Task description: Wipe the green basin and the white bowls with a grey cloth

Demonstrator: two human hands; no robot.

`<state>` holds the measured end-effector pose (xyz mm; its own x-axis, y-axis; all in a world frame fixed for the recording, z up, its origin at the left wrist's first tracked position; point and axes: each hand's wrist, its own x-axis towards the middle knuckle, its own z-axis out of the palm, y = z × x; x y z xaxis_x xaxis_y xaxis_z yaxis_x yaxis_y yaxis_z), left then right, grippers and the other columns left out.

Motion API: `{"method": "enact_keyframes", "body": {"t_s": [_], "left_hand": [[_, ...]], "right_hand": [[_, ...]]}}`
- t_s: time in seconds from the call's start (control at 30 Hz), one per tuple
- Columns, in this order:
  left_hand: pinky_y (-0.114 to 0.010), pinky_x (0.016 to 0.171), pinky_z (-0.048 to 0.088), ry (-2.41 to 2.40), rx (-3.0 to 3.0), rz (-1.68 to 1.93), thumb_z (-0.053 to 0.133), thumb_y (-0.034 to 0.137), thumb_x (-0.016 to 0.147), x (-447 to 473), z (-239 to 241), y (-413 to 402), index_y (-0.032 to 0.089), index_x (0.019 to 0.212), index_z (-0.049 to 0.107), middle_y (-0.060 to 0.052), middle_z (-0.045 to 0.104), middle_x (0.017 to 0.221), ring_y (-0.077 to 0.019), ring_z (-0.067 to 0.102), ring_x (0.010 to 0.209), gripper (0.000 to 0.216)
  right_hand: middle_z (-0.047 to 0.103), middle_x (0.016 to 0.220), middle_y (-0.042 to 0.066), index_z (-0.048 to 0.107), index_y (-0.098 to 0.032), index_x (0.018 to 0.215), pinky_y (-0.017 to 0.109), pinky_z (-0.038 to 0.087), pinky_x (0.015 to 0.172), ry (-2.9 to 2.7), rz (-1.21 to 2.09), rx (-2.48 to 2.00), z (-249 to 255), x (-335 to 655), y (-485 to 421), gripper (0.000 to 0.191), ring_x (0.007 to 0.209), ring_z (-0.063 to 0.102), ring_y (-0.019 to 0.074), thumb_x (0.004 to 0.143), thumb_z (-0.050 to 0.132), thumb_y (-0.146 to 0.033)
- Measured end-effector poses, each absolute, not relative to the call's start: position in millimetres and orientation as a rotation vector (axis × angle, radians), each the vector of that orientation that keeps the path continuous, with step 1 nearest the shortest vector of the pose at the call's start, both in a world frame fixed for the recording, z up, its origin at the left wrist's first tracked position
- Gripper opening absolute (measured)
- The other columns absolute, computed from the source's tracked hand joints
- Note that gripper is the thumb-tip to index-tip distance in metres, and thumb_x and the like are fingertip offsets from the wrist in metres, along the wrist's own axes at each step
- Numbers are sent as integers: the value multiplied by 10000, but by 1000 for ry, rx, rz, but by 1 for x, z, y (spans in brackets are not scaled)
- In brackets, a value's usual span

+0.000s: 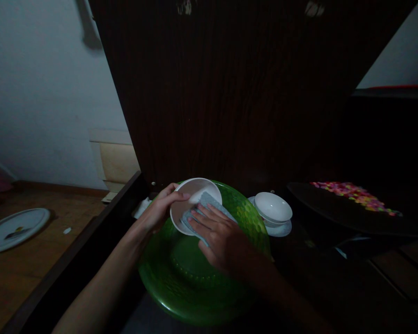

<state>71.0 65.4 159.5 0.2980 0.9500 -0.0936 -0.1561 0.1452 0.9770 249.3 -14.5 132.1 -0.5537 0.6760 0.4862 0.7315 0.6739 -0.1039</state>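
My left hand (165, 204) grips the rim of a white bowl (194, 185), thumb inside and fingers behind it. The bowl is tilted, its hollow turned up toward me. With my right hand (218, 232) I press a grey-blue cloth (211, 200) against the inside of the bowl, fingers laid over the cloth. Both hands are above a wide green basin (191, 257), whose bottom shows below the bowl. To the right of the basin, a few white bowls (273, 207) are stacked on a pale plate (280, 229).
A dark wooden panel (230, 93) rises behind the basin. A dark raised edge (90, 250) runs along the left. Colourful small pieces (355, 195) lie on a dark surface at right. On the floor at left is a white oval tray (38, 218). Something white (141, 208) lies left of the basin.
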Motion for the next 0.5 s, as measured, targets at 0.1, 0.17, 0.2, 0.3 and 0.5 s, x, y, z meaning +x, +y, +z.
{"method": "enact_keyframes", "body": {"t_s": [0.1,0.17,0.2,0.3,0.5], "left_hand": [[-247,592,425,932,1161,980,735,299,562,70,160,65,179,864,621,27,634,744,-155,563,664,345],[-253,600,434,936,1175,965,706,278,546,69,160,65,181,876,631,21,643,768,-167,569,684,352],[-257,613,443,937,1174,963,693,268,537,69,160,65,183,878,637,19,646,776,-173,574,699,356],[-268,638,461,933,1149,974,653,239,502,68,161,65,190,836,655,26,630,719,-185,579,706,337],[-283,572,420,948,1175,949,610,245,492,68,161,67,197,661,643,9,595,615,-191,520,624,179]], "right_hand": [[637,1361,194,678,-44,1237,528,401,1172,-2409,-225,-1109,130,255,-12,412,1368,510,335,849,564,-124],[591,1404,228,674,-17,1232,535,407,1166,-2412,-276,-1102,129,258,-12,424,1387,484,349,835,559,-112],[564,1427,244,662,1,1242,531,411,1164,-2414,-302,-1092,129,258,-11,440,1400,465,352,828,555,-105],[498,1474,275,604,58,1292,510,421,1164,-2413,-383,-1083,130,258,-12,510,1444,396,354,808,544,-93],[586,1359,319,642,67,1218,607,340,1186,-2418,-451,-1183,131,257,-12,433,1392,460,402,849,567,-147]]}}
